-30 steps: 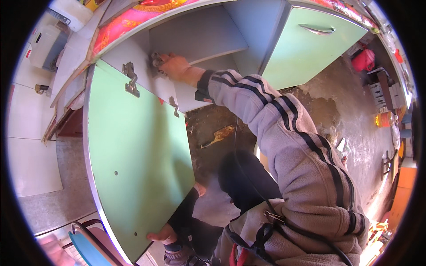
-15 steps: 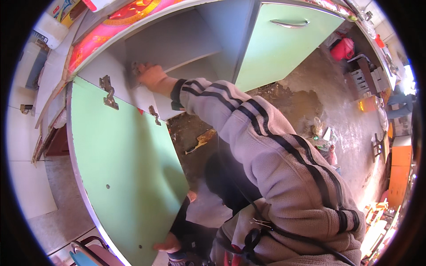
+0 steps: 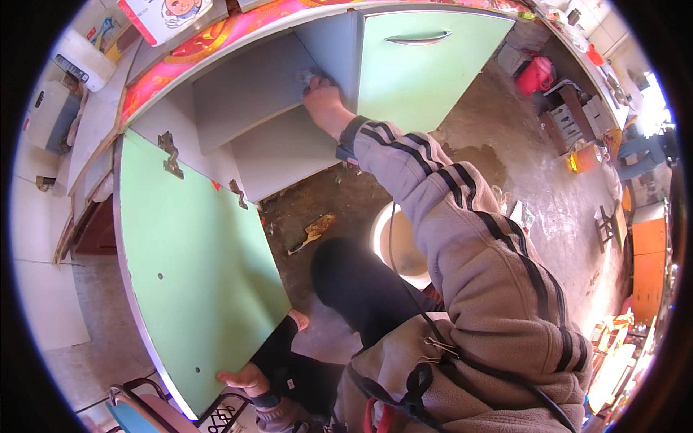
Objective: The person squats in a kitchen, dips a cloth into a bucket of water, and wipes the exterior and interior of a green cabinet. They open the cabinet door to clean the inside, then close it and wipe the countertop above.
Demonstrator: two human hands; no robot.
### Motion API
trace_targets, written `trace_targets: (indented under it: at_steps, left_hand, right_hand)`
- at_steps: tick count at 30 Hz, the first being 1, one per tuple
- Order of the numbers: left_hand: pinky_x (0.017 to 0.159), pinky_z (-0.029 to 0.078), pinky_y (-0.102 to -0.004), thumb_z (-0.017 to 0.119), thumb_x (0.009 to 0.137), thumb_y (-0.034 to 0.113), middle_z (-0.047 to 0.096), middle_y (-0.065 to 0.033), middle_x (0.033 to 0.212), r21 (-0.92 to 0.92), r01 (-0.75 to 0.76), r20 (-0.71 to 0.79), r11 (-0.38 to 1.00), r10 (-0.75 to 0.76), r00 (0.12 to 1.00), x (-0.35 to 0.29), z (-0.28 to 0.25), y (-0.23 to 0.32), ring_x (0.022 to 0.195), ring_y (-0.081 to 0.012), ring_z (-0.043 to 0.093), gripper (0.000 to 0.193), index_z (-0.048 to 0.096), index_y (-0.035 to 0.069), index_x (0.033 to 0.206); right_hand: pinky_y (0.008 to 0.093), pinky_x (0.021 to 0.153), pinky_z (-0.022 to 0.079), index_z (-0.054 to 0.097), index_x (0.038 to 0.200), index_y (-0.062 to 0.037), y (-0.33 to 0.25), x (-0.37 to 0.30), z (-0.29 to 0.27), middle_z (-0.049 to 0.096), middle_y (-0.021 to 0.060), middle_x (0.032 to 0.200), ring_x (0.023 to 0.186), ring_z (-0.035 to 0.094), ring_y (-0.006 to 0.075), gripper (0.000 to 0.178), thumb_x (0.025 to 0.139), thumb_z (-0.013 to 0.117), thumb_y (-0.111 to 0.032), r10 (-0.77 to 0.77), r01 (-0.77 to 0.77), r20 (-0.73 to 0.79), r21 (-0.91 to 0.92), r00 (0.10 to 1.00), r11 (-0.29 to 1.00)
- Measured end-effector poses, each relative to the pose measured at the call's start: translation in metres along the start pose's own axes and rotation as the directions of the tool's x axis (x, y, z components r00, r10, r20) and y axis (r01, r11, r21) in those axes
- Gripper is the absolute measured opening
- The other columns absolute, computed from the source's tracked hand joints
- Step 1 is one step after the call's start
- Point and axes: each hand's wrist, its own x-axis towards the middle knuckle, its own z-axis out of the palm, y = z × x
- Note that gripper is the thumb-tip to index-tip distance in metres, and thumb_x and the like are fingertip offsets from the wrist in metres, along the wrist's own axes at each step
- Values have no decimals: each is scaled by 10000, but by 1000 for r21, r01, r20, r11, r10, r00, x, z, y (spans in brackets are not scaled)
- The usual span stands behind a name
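Inside the low cabinet (image 3: 267, 164), seen from the person's head, the right hand (image 3: 326, 106) is at the right end of the flat grey shelf (image 3: 245, 101), near the upright divider. Its fingers are bent onto a pale, crumpled wad (image 3: 305, 75); I can't tell whether that is cloth or wire mesh. Down at the lower corner of the swung-out green door (image 3: 195, 267), the left hand (image 3: 247, 378) grips the edge, and the fingers behind it are hidden from me.

As for print, a white box (image 3: 170, 16) on the counter carries a cartoon face and a red border, and a white cylindrical container (image 3: 85, 61) wears a dark strip of label whose lettering is too small to read. A glossy red sheet (image 3: 191, 54) with gold rings covers the counter edge.

The door panel is smooth and flat, with a chipped pale rim, two small round holes, and bare metal in its upper hinge (image 3: 170, 155) and lower hinge (image 3: 238, 195). Across from it, a second green door (image 3: 422, 72) has a shiny bow-shaped handle (image 3: 419, 38). The right sleeve (image 3: 447, 195) is soft grey fleece with black stripes, above a rough, dark-stained floor (image 3: 346, 202).
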Motion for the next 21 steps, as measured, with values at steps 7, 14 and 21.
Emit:
trace_targets:
  at_steps: [7, 14, 21]
  left_hand:
    - [927, 395, -367, 320, 942, 491, 486, -165, 1249, -12, -146, 23, 989, 146, 989, -8, 1, 20, 1105, -257, 479, 648, 446, -65, 1252]
    - [888, 419, -375, 352, 934, 480, 513, -153, 1207, -312, -57, 31, 948, 70, 997, -8, 18, 45, 1061, -259, 509, 608, 484, -42, 1217]
    - [905, 417, -385, 369, 924, 461, 507, -155, 1229, -248, -170, 91, 954, 198, 976, -13, 20, 45, 1072, -272, 508, 604, 475, -44, 1237]
  right_hand:
    - [415, 490, 411, 697, 1002, -85, -4, 6, -9, 607, 144, 1066, 919, 589, 325, 263, 759, 617, -140, -250, 353, 296, -375, 922, 857]
    - [443, 563, 517, 699, 1024, -81, -6, -11, -12, 607, 127, 1125, 993, 597, 313, 300, 736, 664, -158, -256, 364, 331, -323, 908, 873]
    - [424, 789, 472, 698, 1008, -135, 27, -6, -71, 581, 57, 1169, 1117, 515, 279, 247, 782, 609, -181, -419, 454, 237, -117, 877, 883]
